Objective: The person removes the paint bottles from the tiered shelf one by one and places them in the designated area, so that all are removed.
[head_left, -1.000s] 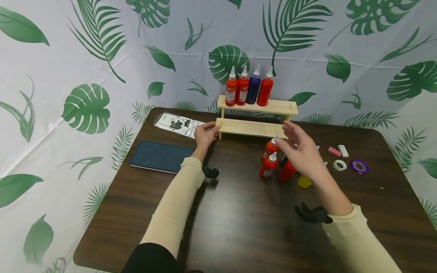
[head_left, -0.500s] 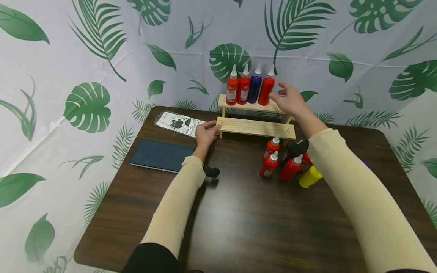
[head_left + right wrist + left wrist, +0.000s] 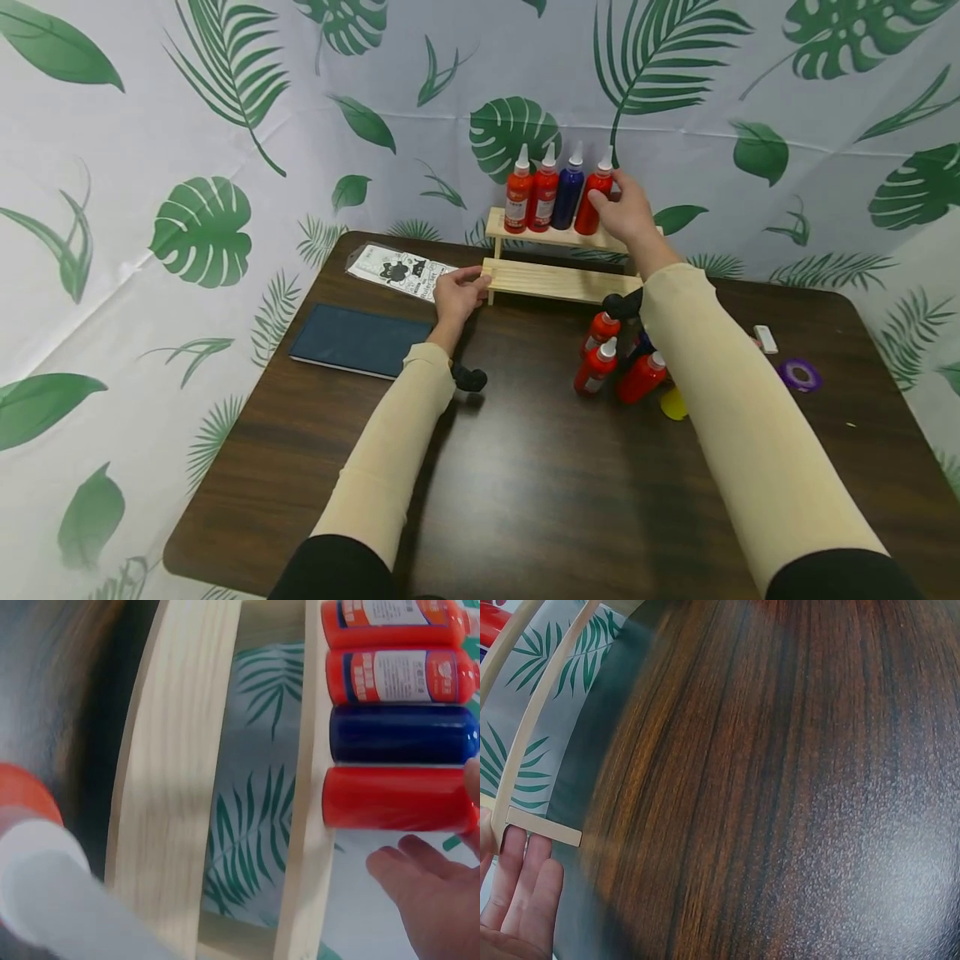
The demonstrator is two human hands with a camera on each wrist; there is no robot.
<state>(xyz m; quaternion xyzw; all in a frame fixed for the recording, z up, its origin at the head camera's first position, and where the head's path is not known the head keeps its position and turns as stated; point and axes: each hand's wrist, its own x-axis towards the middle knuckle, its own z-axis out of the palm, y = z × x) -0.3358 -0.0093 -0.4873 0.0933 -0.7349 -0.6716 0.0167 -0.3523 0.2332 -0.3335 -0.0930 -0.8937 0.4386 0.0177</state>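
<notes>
A two-step wooden rack (image 3: 555,282) stands at the back of the table. My left hand (image 3: 459,298) grips the left end of its lower board, thumb on top and fingers beneath in the left wrist view. On the upper board stand two labelled red bottles (image 3: 517,204) with white nozzles, then a dark blue bottle (image 3: 567,200) and a plain red bottle (image 3: 589,210) to its right. My right hand (image 3: 628,215) pinches this last bottle near its top, thumb in front. In the right wrist view its lower fingers (image 3: 405,874) stick out beside the bottle.
Several bottles, among them a red one (image 3: 596,367) and a yellow one (image 3: 674,405), stand on the table below my right forearm. A dark blue notebook (image 3: 360,340) and a packaged white sheet (image 3: 401,272) lie left. Purple tape (image 3: 800,375) and a white eraser (image 3: 765,339) lie right.
My right hand has moved up from above the table bottles to the upper board and taken hold of the rightmost red bottle. The left hand keeps its grip on the lower board.
</notes>
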